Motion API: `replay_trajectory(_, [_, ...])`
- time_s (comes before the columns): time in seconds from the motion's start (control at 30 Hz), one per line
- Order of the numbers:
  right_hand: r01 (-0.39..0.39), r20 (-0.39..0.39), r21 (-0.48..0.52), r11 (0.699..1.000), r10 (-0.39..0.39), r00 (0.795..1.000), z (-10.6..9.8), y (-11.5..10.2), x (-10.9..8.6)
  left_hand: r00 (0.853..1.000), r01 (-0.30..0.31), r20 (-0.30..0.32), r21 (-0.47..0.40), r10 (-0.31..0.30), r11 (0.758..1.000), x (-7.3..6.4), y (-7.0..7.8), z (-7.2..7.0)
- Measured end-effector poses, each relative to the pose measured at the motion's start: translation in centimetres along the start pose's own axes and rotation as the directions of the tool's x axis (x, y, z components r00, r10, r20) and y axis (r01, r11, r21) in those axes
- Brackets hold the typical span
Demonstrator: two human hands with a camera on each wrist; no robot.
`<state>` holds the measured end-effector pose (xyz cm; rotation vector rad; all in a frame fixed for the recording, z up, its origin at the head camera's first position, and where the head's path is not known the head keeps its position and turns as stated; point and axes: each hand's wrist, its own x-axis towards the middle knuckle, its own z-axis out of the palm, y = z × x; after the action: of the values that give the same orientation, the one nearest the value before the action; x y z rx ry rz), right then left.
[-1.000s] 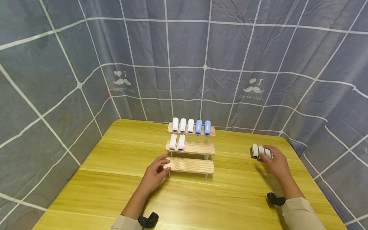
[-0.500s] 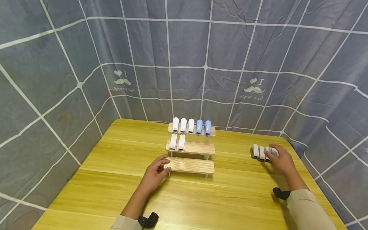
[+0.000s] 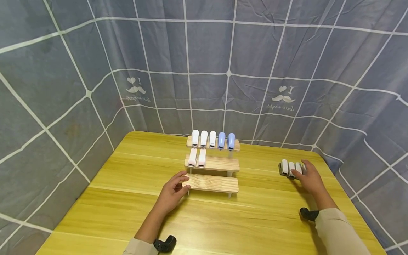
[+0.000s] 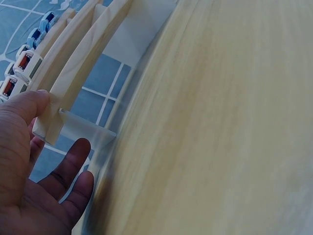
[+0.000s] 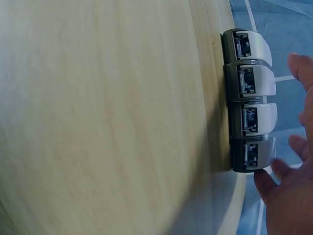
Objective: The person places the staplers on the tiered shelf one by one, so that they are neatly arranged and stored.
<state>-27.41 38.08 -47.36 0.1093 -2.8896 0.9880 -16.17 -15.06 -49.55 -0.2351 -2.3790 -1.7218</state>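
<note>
My left hand (image 3: 172,193) grips the left end of the lowest board (image 3: 211,183) of a three-step wooden display stand, thumb and forefinger at its edges. In the left wrist view, other fingers (image 4: 73,156) hang loose below the board. At the table's right, my right hand (image 3: 310,177) is around the end of a row of white-topped, dark-based mini staplers (image 3: 291,168). The right wrist view shows fingertips (image 5: 264,181) right at the end stapler (image 5: 253,155), with other digits apart from the row. White and blue staplers (image 3: 221,140) stand on the top step.
On the middle step (image 3: 223,163), two pinkish-white staplers (image 3: 197,157) sit at the left. A grey grid-patterned curtain (image 3: 207,53) hangs behind and beside the yellow wood-grain table (image 3: 127,209). Each wrist carries a black camera strap (image 3: 165,243).
My right hand has shifted right along the stapler row to its far-right end, then slightly back left. The left hand has kept its hold on the stand.
</note>
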Motion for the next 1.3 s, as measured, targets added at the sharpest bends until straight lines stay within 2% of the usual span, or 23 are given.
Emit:
replay_trajectory(0.23, [0.008, 0.002, -0.005, 1.000, -0.008, 1.000, 0.4, 0.6, -0.7, 1.000, -0.010, 0.009, 0.040, 0.009, 0.999, 0.1, -0.2, 0.0])
replay_trajectory(0.43, [0.027, -0.018, 0.001, 1.000, -0.027, 0.999, 0.6, 0.2, -0.9, 0.999, -0.045, 0.014, 0.045, 0.045, 0.998, 0.0, -0.1, -0.1])
replay_trajectory(0.7, [0.018, -0.007, 0.022, 1.000, -0.018, 1.000, 0.9, -1.1, -1.5, 1.000, -0.002, 0.026, 0.033, 0.001, 0.999, -0.1, 0.1, -0.2])
replay_trajectory(1.13, [0.003, 0.006, 0.030, 1.000, -0.003, 1.000, 1.5, -1.7, -1.8, 1.000, -0.001, 0.022, 0.037, 0.001, 0.999, 0.1, 0.0, -0.1])
replay_trajectory(1.3, [-0.008, 0.008, 0.108, 0.994, 0.007, 1.000, 1.6, -1.4, -2.0, 1.000, -0.013, 0.015, 0.042, 0.013, 0.999, 0.0, -0.1, -0.1])
